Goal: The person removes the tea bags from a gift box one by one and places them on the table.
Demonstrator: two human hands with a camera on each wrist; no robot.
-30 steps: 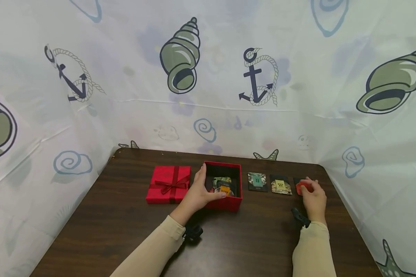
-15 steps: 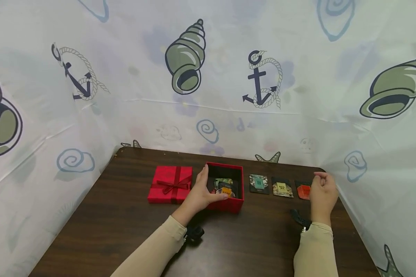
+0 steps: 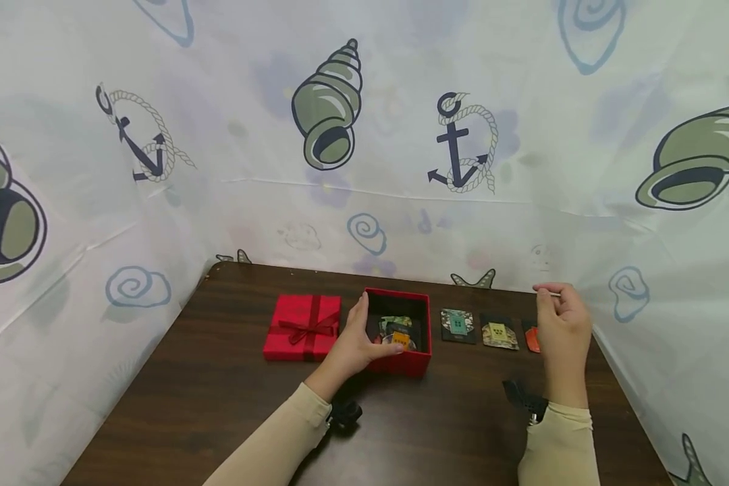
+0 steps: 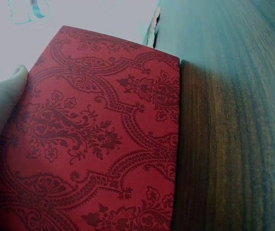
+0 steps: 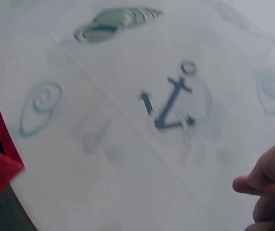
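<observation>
My left hand (image 3: 357, 343) holds the left front corner of a red gift box (image 3: 401, 365), its thumb over the front rim. Inside the box lie several small printed packets (image 3: 395, 327). In the left wrist view the patterned side of the box fills much of the frame, with part of the hand at its left edge. My right hand (image 3: 565, 334) is raised at the right, fingers loosely curled, and partly hides a flat packet with an orange patch (image 3: 531, 339). No object shows at its fingers in the right wrist view.
Left of the box lies its red lid (image 3: 288, 344) with a dark red ribbon bow. A packet with a teal patch (image 3: 458, 326) and one with a yellow patch (image 3: 498, 332) lie in a row right of the box. A patterned cloth (image 3: 395, 121) hangs behind the brown table (image 3: 449, 418).
My right hand has left the orange-patched packet, which stays on the table at the row's right end, and has risen to the right. The left hand stays on the box.
</observation>
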